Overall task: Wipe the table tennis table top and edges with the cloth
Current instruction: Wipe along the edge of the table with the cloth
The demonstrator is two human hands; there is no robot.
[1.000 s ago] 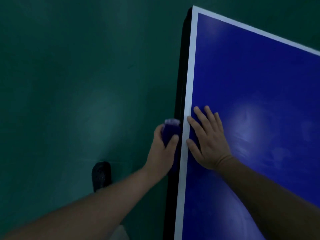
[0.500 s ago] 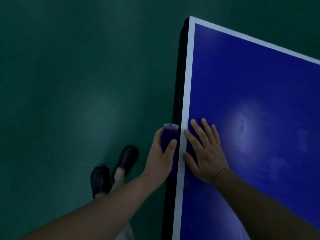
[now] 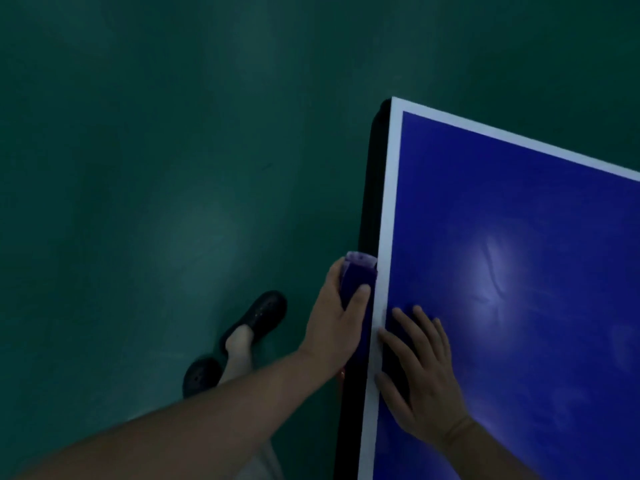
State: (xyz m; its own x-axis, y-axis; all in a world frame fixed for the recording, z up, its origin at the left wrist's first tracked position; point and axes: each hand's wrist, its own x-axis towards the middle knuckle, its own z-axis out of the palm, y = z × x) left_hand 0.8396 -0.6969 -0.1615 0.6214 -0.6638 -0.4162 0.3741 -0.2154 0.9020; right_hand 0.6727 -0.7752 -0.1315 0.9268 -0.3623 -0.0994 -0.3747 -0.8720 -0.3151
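A person's bare left forearm reaches in from the lower left, and the left hand (image 3: 337, 327) curls round a folded purple cloth (image 3: 356, 278), thumb on the near face and fingers wrapped over the far side. The cloth is pressed against the dark side edge (image 3: 367, 202) of the table tennis table (image 3: 519, 220), and its pale, frayed end sticks out above the fingertips, just beside the white border line (image 3: 384, 237). To the right, the right hand (image 3: 420, 379) lies flat on the tabletop close to that same long edge, fingers straight and slightly spread, the thumb resting on the white line; it holds nothing. The tabletop is smooth and glossy blue, with a soft patch of reflected light showing faint smears. Its far corner is square, where two white lines meet. Below the left arm, two dark perforated clog-style shoes (image 3: 258, 315) stand on a dull green floor (image 3: 173, 133), a bare ankle showing above the farther one. The lighting is dim throughout.
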